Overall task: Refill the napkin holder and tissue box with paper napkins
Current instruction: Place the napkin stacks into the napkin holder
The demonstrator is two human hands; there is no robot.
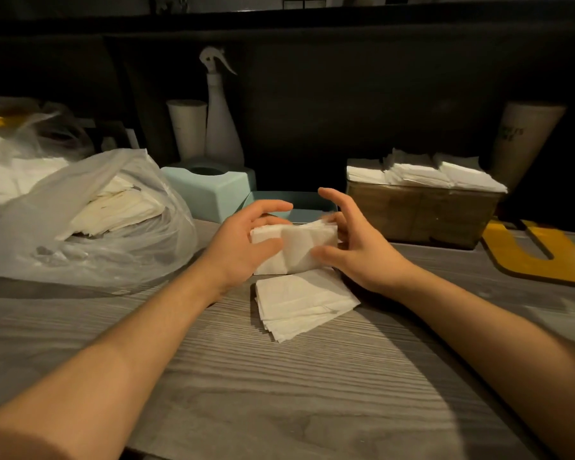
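Observation:
A thick stack of white napkins [297, 247] stands on the wooden table between my hands. My left hand [243, 240] grips its left end, thumb in front and fingers curled over the top. My right hand [349, 237] holds its right end the same way. A second, flat pile of napkins [302, 303] lies just in front of it. Behind my hands sits the pale blue tissue box cover [210, 190] with its oval opening, and its separate base tray [299, 204]. A brown napkin holder [422, 214] at the right is topped with white napkins [425, 174].
A clear plastic bag of napkins [90, 220] lies at the left. A white spray bottle [219, 121] and a paper cup [188, 127] stand at the back. A yellow cut-out board [538, 257] lies at the right. A tall paper sleeve [525, 137] leans behind the holder.

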